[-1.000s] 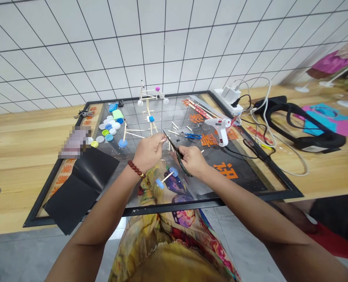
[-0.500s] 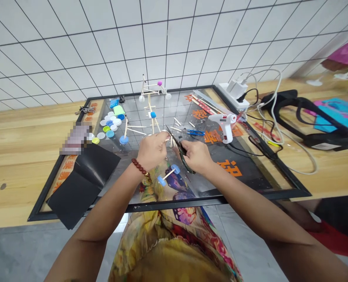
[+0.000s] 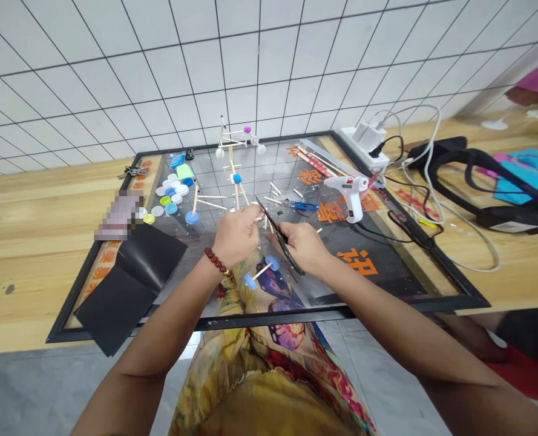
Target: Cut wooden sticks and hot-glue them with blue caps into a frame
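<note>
The left hand [image 3: 236, 236] pinches a thin wooden stick [image 3: 259, 212] between clenched fingers, while the right hand [image 3: 302, 245] grips dark scissors [image 3: 280, 239], their tips just beside the stick, over the middle of the glass-topped board [image 3: 323, 313]. A stick with two blue caps [image 3: 259, 272] lies at 6 o'clock, a stick model [image 3: 235, 145] stands at 12, a glue gun [image 3: 347, 194] sits at 2, and loose bottle caps [image 3: 171, 200] lie at 10.

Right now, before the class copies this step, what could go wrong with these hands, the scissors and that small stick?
The scissors in the right hand point toward the left hand, so a slip could nick its fingers. A snipped piece of the wooden stick might fly off. The white glue gun may be hot, and its black cord could snag a reaching arm.
</note>
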Available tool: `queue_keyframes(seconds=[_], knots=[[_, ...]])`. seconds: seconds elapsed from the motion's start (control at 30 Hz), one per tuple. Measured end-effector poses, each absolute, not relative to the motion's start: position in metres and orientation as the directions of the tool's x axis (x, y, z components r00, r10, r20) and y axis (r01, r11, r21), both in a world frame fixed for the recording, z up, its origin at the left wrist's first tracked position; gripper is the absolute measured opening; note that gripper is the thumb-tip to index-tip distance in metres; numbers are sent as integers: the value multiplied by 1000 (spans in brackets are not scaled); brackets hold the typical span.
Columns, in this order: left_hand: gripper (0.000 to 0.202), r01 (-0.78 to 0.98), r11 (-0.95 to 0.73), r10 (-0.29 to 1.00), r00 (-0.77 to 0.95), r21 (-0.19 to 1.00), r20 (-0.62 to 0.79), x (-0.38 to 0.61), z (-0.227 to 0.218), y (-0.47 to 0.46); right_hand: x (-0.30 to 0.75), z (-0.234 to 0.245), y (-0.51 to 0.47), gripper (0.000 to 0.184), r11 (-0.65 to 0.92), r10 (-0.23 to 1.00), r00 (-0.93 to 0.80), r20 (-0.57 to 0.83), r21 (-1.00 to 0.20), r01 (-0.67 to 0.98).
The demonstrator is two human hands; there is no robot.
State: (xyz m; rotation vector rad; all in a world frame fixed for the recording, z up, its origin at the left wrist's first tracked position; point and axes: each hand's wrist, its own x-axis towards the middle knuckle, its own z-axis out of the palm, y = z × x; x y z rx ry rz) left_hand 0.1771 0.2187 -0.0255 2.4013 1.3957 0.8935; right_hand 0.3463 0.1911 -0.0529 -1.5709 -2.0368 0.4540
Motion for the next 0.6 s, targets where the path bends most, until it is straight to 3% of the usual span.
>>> queue_keyframes(seconds=[0.1, 0.17, 0.33, 0.4, 0.5, 0.6], knots=[[24, 471, -492, 870, 286, 732, 401, 180, -27, 220, 345, -48, 189, 48, 288, 956, -235, 178, -735, 614], [28, 335, -445, 890, 270, 831, 368, 180, -27, 221, 345, -45, 188, 51, 279, 953, -256, 161, -798, 535], [31, 281, -488, 852, 357, 826, 382, 176, -35, 223, 349, -37, 183, 51, 152, 927, -374, 18, -931, 332], [33, 260, -480, 832, 439, 838, 340, 178, -40, 221, 354, -34, 184, 51, 118, 942, -336, 21, -956, 269], [35, 68, -231, 869, 463, 970, 175, 184, -46, 217, 367, -35, 193, 51, 173, 985, -74, 156, -905, 388], [40, -194, 78, 884, 467, 978, 22, 187, -45, 216, 381, -42, 205, 52, 167, 965, 52, 256, -758, 630]])
